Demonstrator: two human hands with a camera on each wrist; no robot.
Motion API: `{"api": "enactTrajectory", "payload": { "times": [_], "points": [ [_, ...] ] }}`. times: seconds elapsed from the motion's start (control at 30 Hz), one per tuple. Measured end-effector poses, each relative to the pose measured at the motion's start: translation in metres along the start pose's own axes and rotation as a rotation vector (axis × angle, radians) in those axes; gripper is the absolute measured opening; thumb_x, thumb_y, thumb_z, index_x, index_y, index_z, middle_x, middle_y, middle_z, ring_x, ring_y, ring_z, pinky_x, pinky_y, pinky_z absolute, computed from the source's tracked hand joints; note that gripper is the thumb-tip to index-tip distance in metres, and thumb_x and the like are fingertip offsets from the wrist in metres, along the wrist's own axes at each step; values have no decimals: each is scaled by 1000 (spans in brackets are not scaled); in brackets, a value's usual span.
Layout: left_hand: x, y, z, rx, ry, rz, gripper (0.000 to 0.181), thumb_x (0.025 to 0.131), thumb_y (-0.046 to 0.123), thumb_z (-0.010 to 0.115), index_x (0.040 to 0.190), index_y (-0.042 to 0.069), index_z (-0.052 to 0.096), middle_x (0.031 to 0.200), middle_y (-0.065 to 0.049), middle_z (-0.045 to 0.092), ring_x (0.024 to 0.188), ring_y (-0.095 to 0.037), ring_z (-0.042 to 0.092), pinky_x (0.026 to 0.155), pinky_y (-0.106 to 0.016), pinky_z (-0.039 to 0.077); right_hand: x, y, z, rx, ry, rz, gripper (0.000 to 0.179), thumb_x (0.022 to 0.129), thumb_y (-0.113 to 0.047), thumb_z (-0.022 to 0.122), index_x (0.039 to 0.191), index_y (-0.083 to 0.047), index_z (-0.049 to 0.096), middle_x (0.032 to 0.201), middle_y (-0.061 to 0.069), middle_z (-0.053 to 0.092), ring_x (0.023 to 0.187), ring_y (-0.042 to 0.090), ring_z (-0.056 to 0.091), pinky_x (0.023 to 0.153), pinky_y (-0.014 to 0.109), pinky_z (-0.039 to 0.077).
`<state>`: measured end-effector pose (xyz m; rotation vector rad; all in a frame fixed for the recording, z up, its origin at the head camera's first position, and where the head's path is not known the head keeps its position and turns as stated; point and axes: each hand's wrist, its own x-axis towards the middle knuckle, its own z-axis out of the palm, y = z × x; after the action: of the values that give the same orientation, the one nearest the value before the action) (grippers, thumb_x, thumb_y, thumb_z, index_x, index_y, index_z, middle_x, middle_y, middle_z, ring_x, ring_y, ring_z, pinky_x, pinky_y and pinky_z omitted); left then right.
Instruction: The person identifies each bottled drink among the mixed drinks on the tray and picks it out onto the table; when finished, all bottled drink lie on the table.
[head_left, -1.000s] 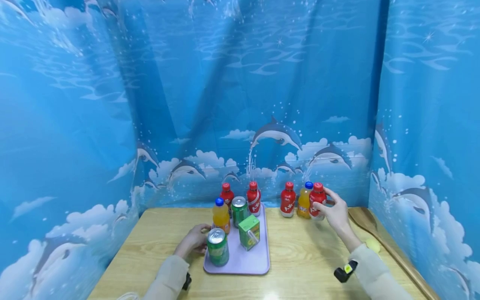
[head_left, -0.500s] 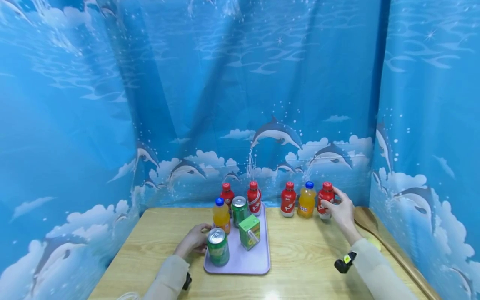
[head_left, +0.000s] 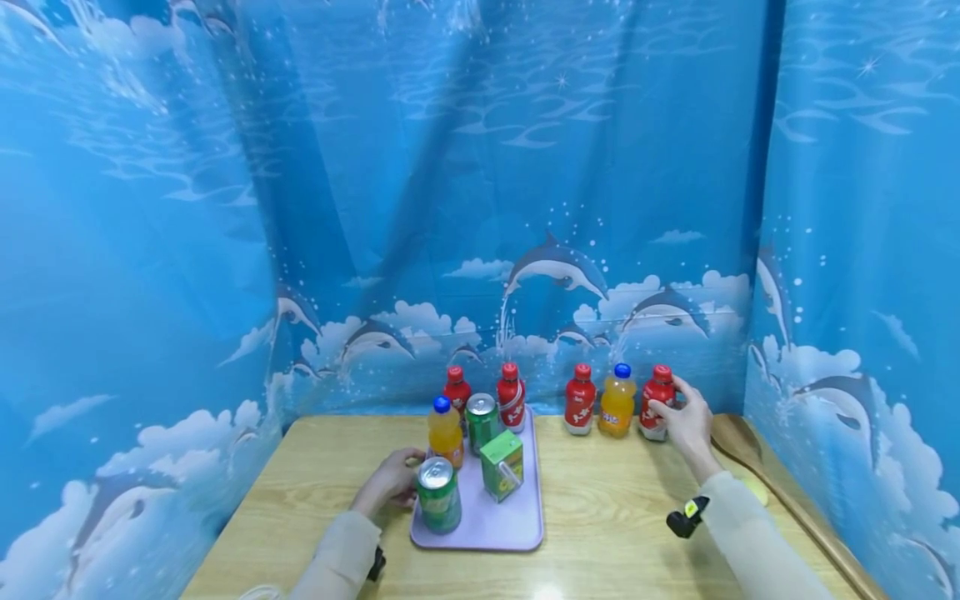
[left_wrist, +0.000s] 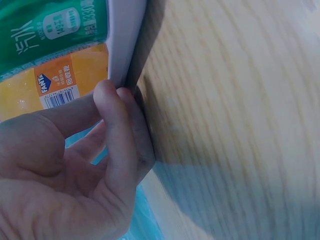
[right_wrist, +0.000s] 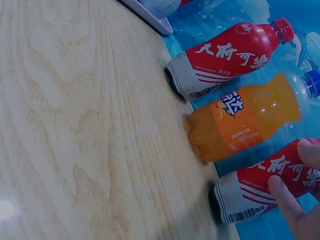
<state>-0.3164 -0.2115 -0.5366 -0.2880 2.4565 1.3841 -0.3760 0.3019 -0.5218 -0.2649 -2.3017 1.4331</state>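
Observation:
My right hand point(head_left: 692, 423) grips a red cola bottle point(head_left: 655, 408) at the right end of a row on the table; it stands upright, thumb and fingers on its sides. Left of it are an orange soda bottle point(right_wrist: 240, 120) with a blue cap and another red cola bottle point(right_wrist: 220, 60). At the left edge of a lilac tray point(head_left: 487, 527), my left hand point(head_left: 392, 482) pinches the rim with its fingertips. Beside that hand, on the tray, stand a green soda can point(head_left: 438, 502) and an orange soda bottle point(head_left: 446, 437).
Further on the tray are a second green can point(head_left: 482, 427), a green drink carton point(head_left: 501, 468) and two red bottles point(head_left: 511, 400) at the back. A long wooden spoon point(head_left: 795, 504) lies along the table's right side. A blue dolphin curtain point(head_left: 480, 208) hangs behind the table.
My right hand has moved the red cola bottle to the right, from overlapping the orange soda bottle to standing apart beside it. The left hand and tray stay put.

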Motion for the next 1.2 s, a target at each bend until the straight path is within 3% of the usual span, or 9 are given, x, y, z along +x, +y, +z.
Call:
{"api": "enactTrajectory", "payload": {
  "times": [0.17,0.4,0.5,0.6,0.73,0.83,0.97,1.07,1.2],
  "points": [
    [2,0,0,5,5,-4,55,94,-6,58,148,6,55,85,-12,68,57,-12,56,48,-20,53,0,2,1,-1,13,25,70,95,-11,77,158,-7,47,141,24,51,107,30,65,64,22,64],
    [-2,-3,1,-12,8,-5,56,94,-7,57,148,5,54,85,-12,67,55,-11,56,47,-20,53,1,7,2,-56,-24,-31,70,98,-10,73,159,0,40,142,30,48,121,49,62,65,14,59],
    [-4,0,2,-18,12,-3,57,93,-7,56,149,4,53,85,-12,66,56,-12,54,47,-20,52,0,8,0,-140,-28,-87,68,101,-11,70,160,1,38,143,33,49,122,52,60,84,33,63],
    [-4,3,2,-16,12,1,58,92,-7,56,149,4,53,87,-12,65,59,-13,55,49,-20,53,1,11,-2,-230,-49,-119,69,104,-15,65,163,-2,32,146,35,47,128,53,55,105,61,52],
    [-2,3,3,-7,8,-7,59,91,-8,57,149,5,53,89,-12,65,61,-14,57,51,-21,55,-1,16,-5,-329,-99,-117,71,107,-22,60,167,-7,24,151,37,44,136,56,46,110,74,41],
    [0,3,3,-1,5,-6,57,92,-8,58,148,4,53,89,-13,65,61,-14,57,50,-21,55,-3,15,-7,-334,-96,-105,72,108,-24,57,167,-5,22,156,38,40,141,56,41,114,74,38],
    [0,2,3,7,-1,-9,53,94,-5,60,147,4,54,90,-14,65,61,-14,58,51,-21,56,-12,6,-4,-270,37,-133,67,106,-26,58,163,-3,31,157,33,40,142,52,39,118,69,36],
    [0,2,2,10,-6,-14,52,96,-4,61,146,5,54,92,-15,66,61,-15,58,51,-22,56,-19,-5,4,-188,175,-265,56,104,-19,63,155,-2,45,148,30,48,132,48,44,110,62,41],
    [2,1,1,15,-11,-9,53,96,-3,61,148,5,53,94,-15,66,62,-15,59,51,-22,57,-27,-23,18,-99,265,-530,50,96,-6,70,143,0,56,135,27,56,119,42,52,97,35,45]
  ]
}}
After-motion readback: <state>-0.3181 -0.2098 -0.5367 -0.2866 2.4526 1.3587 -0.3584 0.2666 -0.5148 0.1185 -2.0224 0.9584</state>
